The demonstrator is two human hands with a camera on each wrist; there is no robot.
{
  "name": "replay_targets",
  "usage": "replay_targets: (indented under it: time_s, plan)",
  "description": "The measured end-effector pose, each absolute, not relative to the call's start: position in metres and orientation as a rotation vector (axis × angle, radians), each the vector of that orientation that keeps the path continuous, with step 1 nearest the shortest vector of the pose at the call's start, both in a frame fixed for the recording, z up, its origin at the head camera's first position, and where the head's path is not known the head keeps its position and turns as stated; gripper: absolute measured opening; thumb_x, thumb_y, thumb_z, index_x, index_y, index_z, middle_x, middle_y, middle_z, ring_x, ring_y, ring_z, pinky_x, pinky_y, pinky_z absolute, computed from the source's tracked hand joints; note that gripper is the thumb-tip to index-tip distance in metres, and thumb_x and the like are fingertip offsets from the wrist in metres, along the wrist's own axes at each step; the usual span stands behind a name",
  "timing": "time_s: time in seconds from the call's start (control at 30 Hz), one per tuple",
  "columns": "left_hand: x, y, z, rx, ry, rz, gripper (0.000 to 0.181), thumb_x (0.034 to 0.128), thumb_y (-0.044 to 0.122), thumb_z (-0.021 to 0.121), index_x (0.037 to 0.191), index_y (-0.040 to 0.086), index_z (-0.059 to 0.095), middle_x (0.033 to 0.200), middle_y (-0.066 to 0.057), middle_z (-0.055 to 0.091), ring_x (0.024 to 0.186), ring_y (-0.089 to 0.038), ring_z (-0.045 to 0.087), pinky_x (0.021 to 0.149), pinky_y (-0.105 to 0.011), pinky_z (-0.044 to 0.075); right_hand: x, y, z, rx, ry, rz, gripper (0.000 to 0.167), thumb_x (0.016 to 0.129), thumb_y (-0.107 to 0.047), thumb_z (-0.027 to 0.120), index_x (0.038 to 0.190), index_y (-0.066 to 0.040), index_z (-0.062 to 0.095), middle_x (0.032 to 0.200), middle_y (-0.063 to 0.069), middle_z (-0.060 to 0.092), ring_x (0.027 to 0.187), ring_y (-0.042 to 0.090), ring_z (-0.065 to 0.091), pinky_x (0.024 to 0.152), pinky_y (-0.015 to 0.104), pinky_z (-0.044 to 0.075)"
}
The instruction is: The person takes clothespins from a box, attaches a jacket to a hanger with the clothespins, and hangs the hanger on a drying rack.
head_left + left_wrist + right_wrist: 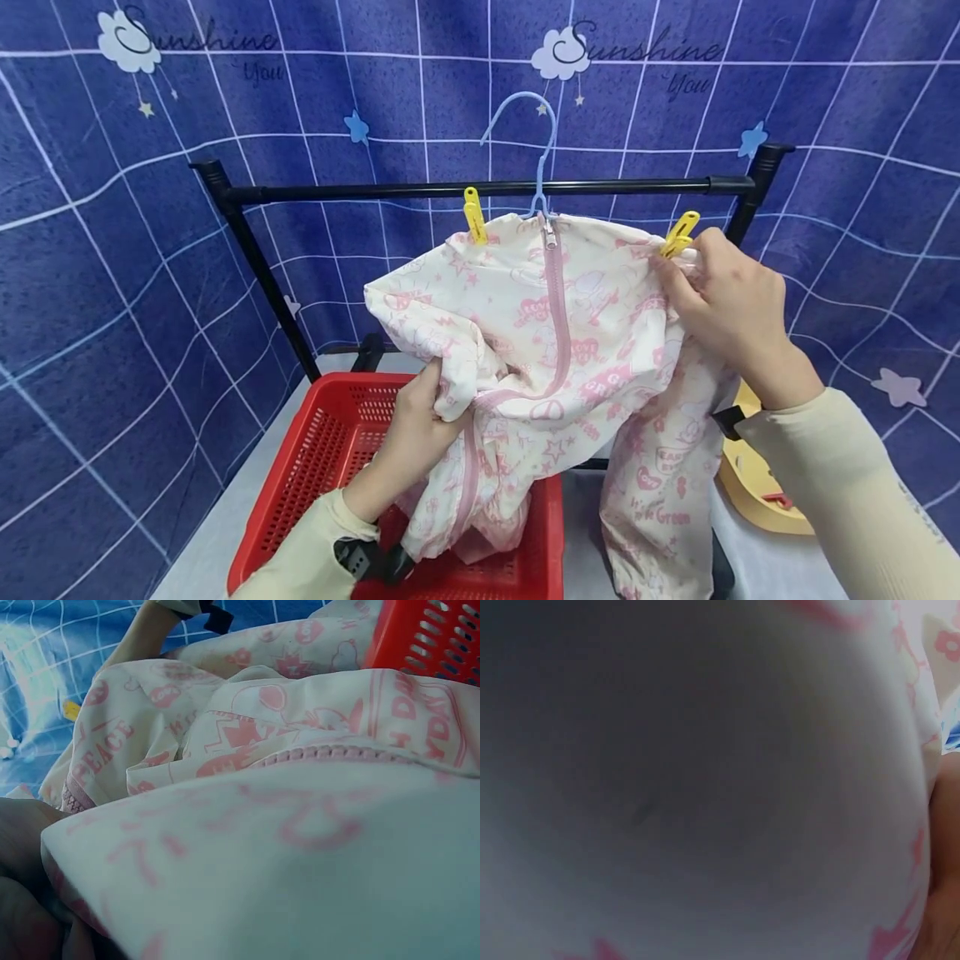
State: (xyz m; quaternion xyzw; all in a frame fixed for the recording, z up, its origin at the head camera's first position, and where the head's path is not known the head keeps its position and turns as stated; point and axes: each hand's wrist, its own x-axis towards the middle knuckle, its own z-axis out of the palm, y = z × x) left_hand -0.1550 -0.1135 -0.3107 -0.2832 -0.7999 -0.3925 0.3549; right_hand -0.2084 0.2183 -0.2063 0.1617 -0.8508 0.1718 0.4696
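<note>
A white jacket with pink print (592, 333) hangs spread on a blue hanger (542, 158), its pink zipper running down the middle. Yellow clothespins sit at its shoulders, one on the left (474, 218) and one on the right (681, 233). My right hand (738, 300) pinches the fabric at the right shoulder, beside that clothespin. Lower on the left, my left hand (420, 417) grips a bunched fold of the jacket, fingers partly hidden by cloth. Jacket fabric (300, 847) fills much of the left wrist view. Blurred cloth (705, 787) covers most of the right wrist view.
A black rack's bar (360, 192) runs behind the hanger, whose hook stands above bar level. Below the jacket is a red perforated basket (288, 483), with the jacket's lower part over it. A yellow tray (772, 517) stands at the right. A blue checked curtain hangs behind.
</note>
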Motion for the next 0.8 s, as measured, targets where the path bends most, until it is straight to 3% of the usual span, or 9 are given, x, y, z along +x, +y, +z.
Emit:
replay_targets:
  time_s: [0.2,0.63,0.8]
  plan:
    - [-0.16,-0.112,-0.302,-0.751,-1.944,-0.951,0.038,0.068,-0.013,0.076,0.1,-0.003,0.059,0.082,-0.013,0.062,0.071,-0.022,0.058,0.063,-0.041,0.049,-0.209,0.224,-0.202,0.376,-2.057,0.459,0.038,0.091,-0.035,0.063,0.081,-0.002,0.048,0.058,0.007,0.036,0.048,0.031,0.039,0.048,0.043,0.025]
    - [-0.165,-0.104,-0.277,-0.813,-1.805,-0.949,0.033,0.0734,-0.006,0.076,0.102,-0.002,0.062,0.086,-0.014,0.063,0.074,-0.026,0.06,0.064,-0.043,0.049,-0.205,0.237,-0.184,0.343,-1.983,0.52,0.052,0.092,-0.047,0.054,0.087,0.005,0.052,0.062,0.022,0.048,0.057,0.045,0.047,0.052,0.052,0.026]
    - [-0.168,-0.099,-0.269,-0.844,-1.735,-0.949,0.032,0.0742,-0.007,0.076,0.103,-0.001,0.062,0.086,-0.012,0.062,0.073,-0.023,0.057,0.063,-0.041,0.048,-0.204,0.24,-0.176,0.322,-1.935,0.541,0.05,0.09,-0.043,0.056,0.089,0.007,0.053,0.068,0.028,0.052,0.062,0.05,0.048,0.054,0.056,0.025]
